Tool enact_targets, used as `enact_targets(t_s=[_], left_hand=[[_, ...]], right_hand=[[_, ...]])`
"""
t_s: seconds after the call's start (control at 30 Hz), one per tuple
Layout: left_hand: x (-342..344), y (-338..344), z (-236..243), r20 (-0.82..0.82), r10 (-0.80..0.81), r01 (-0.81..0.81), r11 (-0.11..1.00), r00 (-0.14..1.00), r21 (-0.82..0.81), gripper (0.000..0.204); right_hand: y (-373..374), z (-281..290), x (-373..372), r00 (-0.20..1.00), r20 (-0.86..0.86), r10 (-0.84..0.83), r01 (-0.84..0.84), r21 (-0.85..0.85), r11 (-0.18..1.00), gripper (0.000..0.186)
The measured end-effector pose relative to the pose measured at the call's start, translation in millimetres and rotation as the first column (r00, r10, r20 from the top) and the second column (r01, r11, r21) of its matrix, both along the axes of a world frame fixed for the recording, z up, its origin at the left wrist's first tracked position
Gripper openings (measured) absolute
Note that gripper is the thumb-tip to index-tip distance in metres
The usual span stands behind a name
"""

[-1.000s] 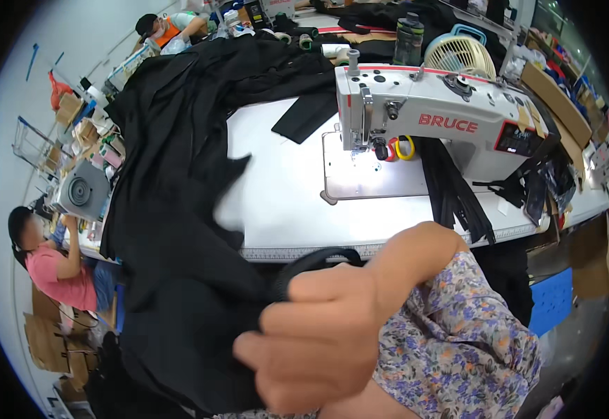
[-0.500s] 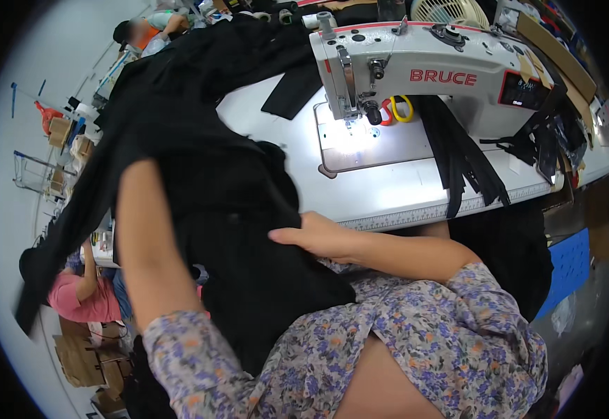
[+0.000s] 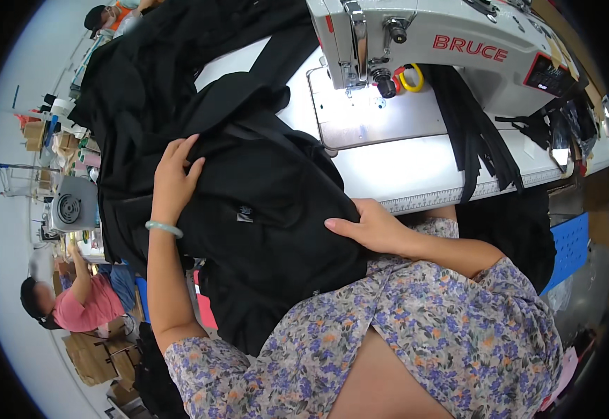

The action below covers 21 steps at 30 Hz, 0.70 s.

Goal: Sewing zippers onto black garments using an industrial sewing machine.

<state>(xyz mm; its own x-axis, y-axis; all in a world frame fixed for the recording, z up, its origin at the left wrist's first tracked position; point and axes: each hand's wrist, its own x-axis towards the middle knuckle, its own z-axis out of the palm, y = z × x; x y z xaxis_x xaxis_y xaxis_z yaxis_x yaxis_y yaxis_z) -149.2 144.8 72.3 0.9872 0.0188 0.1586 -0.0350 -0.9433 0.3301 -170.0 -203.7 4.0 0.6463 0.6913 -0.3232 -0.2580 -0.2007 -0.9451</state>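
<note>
A black garment spreads over my lap and the table's left side, its upper part heaped in folds. A small label shows on its inner face. My left hand, a pale bangle round its wrist, lies on the cloth at the left with thumb and fingers apart. At the garment's right edge, my right hand grips the fabric, thumb on top and the other fingers partly hidden. Beyond the garment stands a white sewing machine, its lamp lighting the needle plate.
Yellow-and-red-handled scissors lie behind the needle. Black zipper strips hang over the table's ruled front edge. A blue perforated panel stands at the right. At the left, a person in pink sits; another person is farther back.
My left hand has come out from under the raised black cloth and now rests on top of it. The garment's lifted part has dropped to the left, exposing the label. The view has shifted.
</note>
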Motion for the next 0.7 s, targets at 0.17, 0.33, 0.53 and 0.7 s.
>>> enact_targets(t_s=[0.17,0.33,0.53,0.7], left_hand=[[59,-36,-4,0.02,-0.123,0.113,0.957,0.992,0.268,0.046],[104,-44,46,0.29,-0.284,-0.045,0.64,0.914,0.767,0.021],[112,-16,33,0.434,-0.255,0.309,0.949,0.864,-0.057,0.029],[83,19,6,0.339,0.065,0.053,0.943,0.938,-0.328,0.032]], right_hand=[[-15,17,-5,0.829,0.546,0.119,-0.144,0.004,0.99,0.027],[-47,9,-7,0.719,0.675,0.163,-0.132,-0.098,0.986,0.025],[-60,-13,-12,0.936,0.335,-0.107,0.116,-0.006,0.993,0.019],[-47,4,-4,0.786,0.616,0.048,0.097,-0.2,0.975,0.019]])
